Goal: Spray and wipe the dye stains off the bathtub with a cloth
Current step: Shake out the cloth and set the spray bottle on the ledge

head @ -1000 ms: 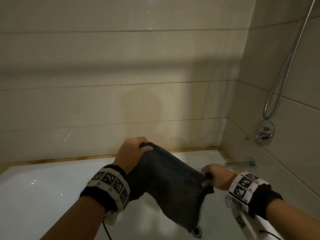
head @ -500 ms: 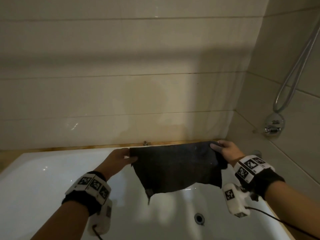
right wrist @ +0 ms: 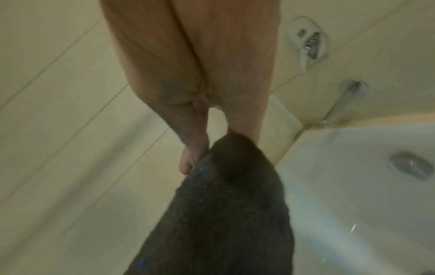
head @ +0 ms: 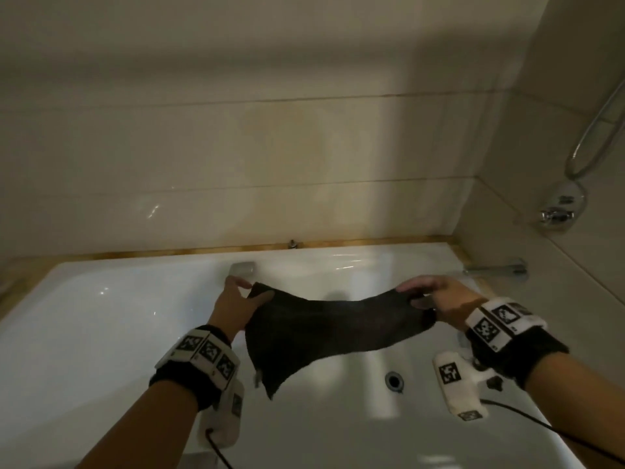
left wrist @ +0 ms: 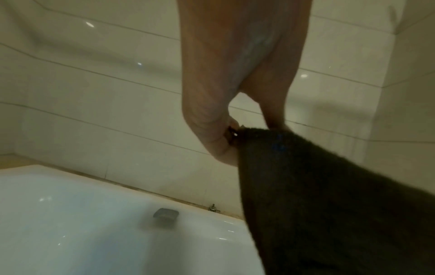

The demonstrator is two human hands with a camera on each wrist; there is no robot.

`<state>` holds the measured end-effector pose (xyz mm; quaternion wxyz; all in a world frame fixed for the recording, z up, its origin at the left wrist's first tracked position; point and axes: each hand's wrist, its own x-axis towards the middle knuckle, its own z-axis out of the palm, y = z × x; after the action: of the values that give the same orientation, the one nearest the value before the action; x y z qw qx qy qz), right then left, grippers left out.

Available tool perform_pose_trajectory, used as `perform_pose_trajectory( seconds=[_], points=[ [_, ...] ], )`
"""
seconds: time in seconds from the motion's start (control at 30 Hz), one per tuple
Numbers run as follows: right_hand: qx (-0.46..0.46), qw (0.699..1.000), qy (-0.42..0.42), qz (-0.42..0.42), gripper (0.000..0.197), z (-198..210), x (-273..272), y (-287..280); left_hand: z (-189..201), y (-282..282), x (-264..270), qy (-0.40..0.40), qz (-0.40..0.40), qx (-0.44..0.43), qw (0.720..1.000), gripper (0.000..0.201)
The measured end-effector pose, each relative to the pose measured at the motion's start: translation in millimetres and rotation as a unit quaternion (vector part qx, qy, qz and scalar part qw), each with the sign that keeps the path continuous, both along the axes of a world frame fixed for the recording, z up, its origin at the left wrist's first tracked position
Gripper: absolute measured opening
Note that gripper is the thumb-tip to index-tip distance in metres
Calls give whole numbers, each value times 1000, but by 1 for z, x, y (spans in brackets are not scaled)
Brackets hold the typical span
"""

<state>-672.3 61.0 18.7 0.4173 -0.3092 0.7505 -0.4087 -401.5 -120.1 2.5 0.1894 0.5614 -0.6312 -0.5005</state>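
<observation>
Lowered since half a second ago, the dark cloth (head: 324, 330) now sags at centre frame, just above the white bathtub (head: 101, 316) basin rather than up against the tiled wall (head: 236, 164). Each grip is clamped on a top corner: left hand (head: 236, 306) pinching one, right hand (head: 436, 299) the other. Blue dye flecks show on the cloth, so wiping seems underway; spreading it probably exposes a fresh face.

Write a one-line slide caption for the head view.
Left hand and right hand pinch opposite corners of a dark cloth, holding it spread above the white bathtub.
</observation>
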Motion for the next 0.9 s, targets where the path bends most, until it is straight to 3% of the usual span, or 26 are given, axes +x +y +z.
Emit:
perform_pose_trajectory(
  seconds=[0.1, 0.2, 0.3, 0.4, 0.47, 0.57, 0.63, 0.7, 0.8, 0.9],
  points=[
    [56, 992, 92, 58, 25, -10, 8, -3, -8, 5, 3, -24, -41, 5, 999, 62],
    [141, 962, 184, 146, 45, -17, 15, -5, -16, 11, 7, -66, -8, -10, 998, 68],
    [179, 890, 346, 235, 56, -36, 25, -5, -21, 13, 16, -92, 2, -40, 995, 43],
    [162, 859, 428, 229, 37, -50, 35, 3, -19, 24, 22, -85, -72, -47, 993, 18],
    [132, 861, 444, 211, 29, -50, 38, 7, -17, 35, 24, -124, -159, -38, 979, 20],
    [116, 866, 447, 192, 25, -42, 39, 14, -24, 46, 27, -317, -262, -133, 902, 47],
    [113, 873, 440, 175, 23, -34, 37, 16, -29, 54, 29, -359, -269, -210, 869, 42],
    [101, 886, 424, 160, 20, -25, 37, 16, -26, 62, 31, -333, -238, -247, 879, 24],
    [105, 908, 382, 136, 19, -9, 38, 21, -21, 65, 38, -288, -216, -253, 898, 18],
    [63, 949, 300, 70, 9, 0, 32, 34, -12, 70, 46, -189, -188, -219, 939, 10]
  ],
)
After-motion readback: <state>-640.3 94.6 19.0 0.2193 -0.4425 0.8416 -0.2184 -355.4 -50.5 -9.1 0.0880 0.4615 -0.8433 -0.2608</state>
